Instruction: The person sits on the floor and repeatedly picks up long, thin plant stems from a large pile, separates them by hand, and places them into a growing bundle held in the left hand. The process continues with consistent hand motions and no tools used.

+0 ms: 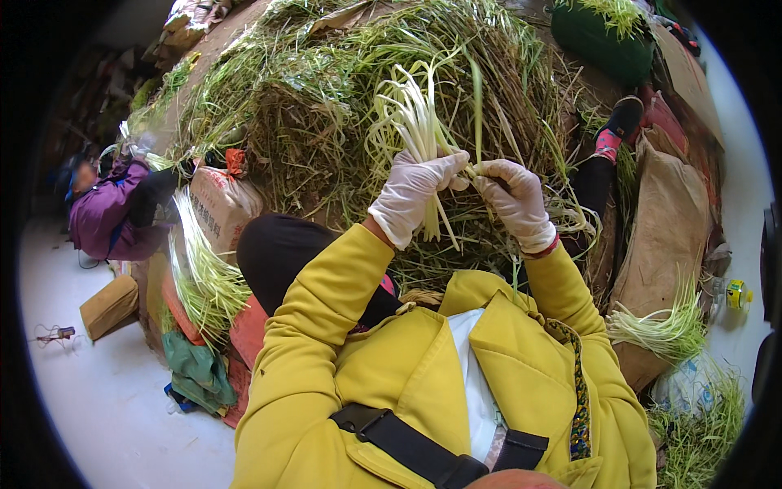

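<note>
My left hand [418,186], in a pale thin glove, is closed around a bundle of pale green-white stalks [417,125], held upright with its loose ends fanned out at the top. Close beside it on the right, my right hand [510,195], gloved too, pinches a thin green strand [478,116] between thumb and fingers. Both hands are above a large heap of green and brown plant stalks and leaves [299,134]. What the fingertips of my right hand press against is partly hidden.
Pale stalks [204,269] lie on sacks at the left, another bunch [663,324] on a brown sack [666,214] at the right. A co-worker in purple [110,214] sits far left, near a printed sack [220,208]. A yellow-labelled bottle [738,294] is at the right.
</note>
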The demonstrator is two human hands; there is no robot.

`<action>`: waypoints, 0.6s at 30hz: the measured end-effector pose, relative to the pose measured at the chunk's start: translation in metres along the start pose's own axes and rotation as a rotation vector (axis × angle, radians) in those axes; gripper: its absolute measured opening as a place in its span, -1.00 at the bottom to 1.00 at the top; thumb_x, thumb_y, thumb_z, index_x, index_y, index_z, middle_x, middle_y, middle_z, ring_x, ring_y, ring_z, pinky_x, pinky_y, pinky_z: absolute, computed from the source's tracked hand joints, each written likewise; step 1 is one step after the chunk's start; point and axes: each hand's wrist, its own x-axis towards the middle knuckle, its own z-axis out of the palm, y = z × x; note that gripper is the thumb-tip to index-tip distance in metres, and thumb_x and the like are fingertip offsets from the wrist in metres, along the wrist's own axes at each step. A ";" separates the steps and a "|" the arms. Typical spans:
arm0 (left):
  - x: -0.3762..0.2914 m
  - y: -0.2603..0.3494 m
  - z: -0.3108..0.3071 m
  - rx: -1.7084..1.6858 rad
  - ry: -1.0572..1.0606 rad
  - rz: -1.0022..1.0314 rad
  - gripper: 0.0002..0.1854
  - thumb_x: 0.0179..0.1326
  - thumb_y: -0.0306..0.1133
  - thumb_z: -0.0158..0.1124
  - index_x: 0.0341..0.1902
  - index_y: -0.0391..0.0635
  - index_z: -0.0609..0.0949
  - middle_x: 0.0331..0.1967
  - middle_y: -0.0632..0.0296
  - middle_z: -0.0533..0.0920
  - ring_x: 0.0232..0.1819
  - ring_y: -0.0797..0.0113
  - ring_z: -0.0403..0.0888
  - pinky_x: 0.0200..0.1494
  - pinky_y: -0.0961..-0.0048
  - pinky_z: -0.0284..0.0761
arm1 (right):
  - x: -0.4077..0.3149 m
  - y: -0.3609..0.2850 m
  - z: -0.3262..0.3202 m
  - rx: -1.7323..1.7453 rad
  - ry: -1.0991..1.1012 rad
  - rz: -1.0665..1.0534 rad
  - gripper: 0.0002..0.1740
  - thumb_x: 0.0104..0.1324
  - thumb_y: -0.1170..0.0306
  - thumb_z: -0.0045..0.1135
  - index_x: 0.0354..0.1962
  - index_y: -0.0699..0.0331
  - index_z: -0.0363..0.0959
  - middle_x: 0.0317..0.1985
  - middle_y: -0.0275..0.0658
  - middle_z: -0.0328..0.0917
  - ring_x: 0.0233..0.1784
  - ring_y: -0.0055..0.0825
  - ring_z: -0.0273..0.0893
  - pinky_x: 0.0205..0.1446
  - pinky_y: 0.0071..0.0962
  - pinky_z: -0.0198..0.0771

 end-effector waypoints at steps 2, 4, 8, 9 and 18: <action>-0.001 0.005 -0.004 0.026 -0.008 0.019 -0.81 0.07 -0.34 0.38 -0.31 -0.17 0.61 -0.52 0.30 0.60 -0.55 0.53 0.56 -0.44 0.66 0.50 | -0.009 0.014 -0.003 0.010 -0.002 0.009 -0.88 0.17 0.61 0.13 -0.28 0.40 0.50 -0.44 -0.26 0.54 -0.38 -0.58 0.46 -0.26 -0.61 0.40; -0.001 0.011 -0.012 0.049 0.030 0.071 -0.78 0.07 -0.31 0.38 -0.29 -0.17 0.60 -0.52 0.29 0.60 -0.54 0.50 0.58 -0.40 0.64 0.54 | -0.023 0.031 -0.016 -0.227 0.050 -0.037 -0.91 0.17 0.59 0.12 -0.33 0.39 0.48 -0.44 -0.21 0.53 -0.40 -0.52 0.48 -0.28 -0.58 0.40; 0.001 0.024 -0.029 -0.061 0.149 0.157 -0.83 0.07 -0.43 0.37 -0.29 -0.15 0.58 -0.51 0.32 0.58 -0.55 0.56 0.56 -0.48 0.66 0.56 | -0.049 0.046 -0.061 -0.814 -0.022 0.041 -0.88 0.17 0.42 0.11 -0.39 0.31 0.47 -0.44 -0.10 0.53 -0.41 -0.24 0.53 -0.31 -0.38 0.42; 0.001 0.025 -0.030 -0.045 0.150 0.163 -0.83 0.06 -0.43 0.37 -0.29 -0.15 0.58 -0.51 0.32 0.58 -0.55 0.56 0.55 -0.48 0.66 0.56 | -0.050 0.043 -0.070 -0.968 -0.097 0.267 -0.86 0.16 0.39 0.12 -0.38 0.30 0.47 -0.43 -0.09 0.53 -0.40 -0.21 0.53 -0.32 -0.35 0.42; -0.008 0.014 -0.025 0.041 0.114 0.092 -0.83 0.08 -0.42 0.36 -0.28 -0.15 0.58 -0.49 0.34 0.61 -0.59 0.58 0.54 -0.53 0.68 0.49 | 0.027 -0.019 0.031 -0.672 -0.097 -0.406 -0.70 0.01 0.39 0.30 -0.26 0.20 0.47 -0.28 -0.19 0.51 -0.21 -0.19 0.49 -0.17 -0.34 0.41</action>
